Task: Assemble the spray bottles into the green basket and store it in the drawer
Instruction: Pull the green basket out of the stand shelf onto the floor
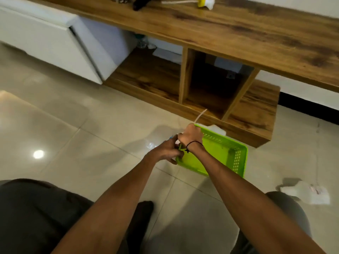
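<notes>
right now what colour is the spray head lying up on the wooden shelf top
Yellow and white spray head, seen in the head view.

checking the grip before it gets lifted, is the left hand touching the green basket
Touching. The head view shows the left hand with its fingers curled over the near-left rim of the green basket, no gap visible between them.

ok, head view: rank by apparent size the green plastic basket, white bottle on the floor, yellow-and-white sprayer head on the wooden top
1. Green plastic basket
2. White bottle
3. Yellow-and-white sprayer head, though farther and cropped, so unsure.
</notes>
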### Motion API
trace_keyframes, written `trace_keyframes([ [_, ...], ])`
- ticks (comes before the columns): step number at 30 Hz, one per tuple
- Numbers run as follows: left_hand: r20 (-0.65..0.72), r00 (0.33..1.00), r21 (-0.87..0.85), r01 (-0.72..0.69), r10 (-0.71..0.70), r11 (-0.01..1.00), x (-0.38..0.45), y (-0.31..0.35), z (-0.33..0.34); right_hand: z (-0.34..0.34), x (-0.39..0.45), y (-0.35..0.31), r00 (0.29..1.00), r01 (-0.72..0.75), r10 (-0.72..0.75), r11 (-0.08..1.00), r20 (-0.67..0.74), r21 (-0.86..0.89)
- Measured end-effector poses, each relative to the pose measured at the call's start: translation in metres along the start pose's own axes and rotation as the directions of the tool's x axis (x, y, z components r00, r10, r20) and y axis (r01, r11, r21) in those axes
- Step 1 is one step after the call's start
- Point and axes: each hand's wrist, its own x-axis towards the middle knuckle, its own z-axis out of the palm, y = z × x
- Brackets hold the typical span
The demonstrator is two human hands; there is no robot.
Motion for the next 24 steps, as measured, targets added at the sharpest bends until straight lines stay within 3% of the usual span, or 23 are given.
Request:
trace_keyframes([
  [10, -0.189, 0.974, -0.095, 0.111, -0.127, 0.989, -0.065, -0.110, -0.080, 0.108, -0.051, -0.088, 0.978, 0.102, -0.116, 0.991, 0.175, 0.085],
  [24, -0.285, 0.936, 0.017, 0.219, -0.205, 0.976, -0.051, -0.183, -0.144, 0.204, -0.053, -0.137, 0.964, -0.034, -0.017, 0.982, 0.265, 0.188],
])
